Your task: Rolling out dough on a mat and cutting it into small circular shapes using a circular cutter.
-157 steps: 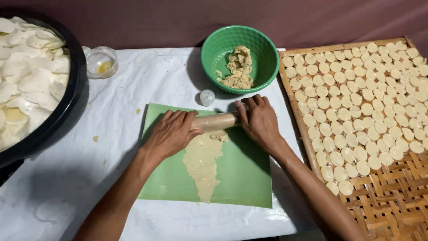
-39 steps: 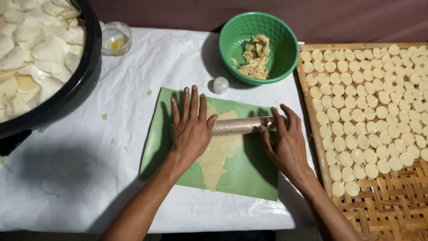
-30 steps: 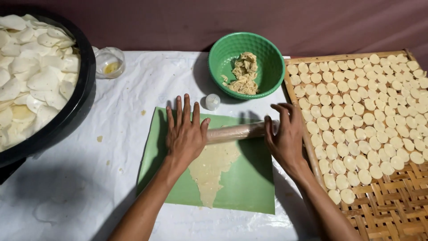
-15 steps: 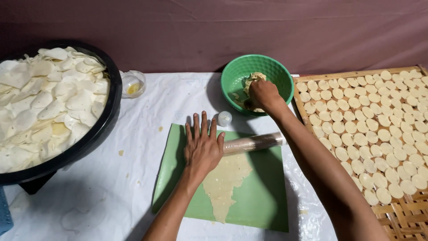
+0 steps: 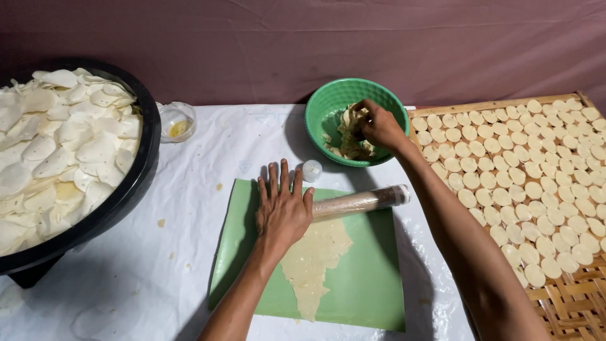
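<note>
Reaching into the one green bowl (image 5: pixel 328 104), the right hand (image 5: pixel 380 126) closes its fingers on a clump of dough scraps (image 5: pixel 351 134) heaped inside; the left hand (image 5: pixel 283 211) lies flat and open, five fingers spread, on the one green mat (image 5: pixel 372 278), its palm on the upper edge of a single thin sheet (image 5: pixel 314 259) of rolled dough that tapers toward the near edge; one roller (image 5: pixel 360 201), wrapped in clear film, lies across the mat just beside the left hand's thumb side, touching the sheet's top; one small white cap (image 5: pixel 311 170) stands between mat and bowl; one small clear cup (image 5: pixel 176 120) with a yellowish bit inside sits on the white-covered tabletop (image 5: pixel 214 151), near one large black basin (image 5: pixel 129 189) piled with pale chips, too many to count; at the right, one woven tray (image 5: pixel 568 297) carries rows of round dough discs (image 5: pixel 505 170), well over a hundred, laid close together.
</note>
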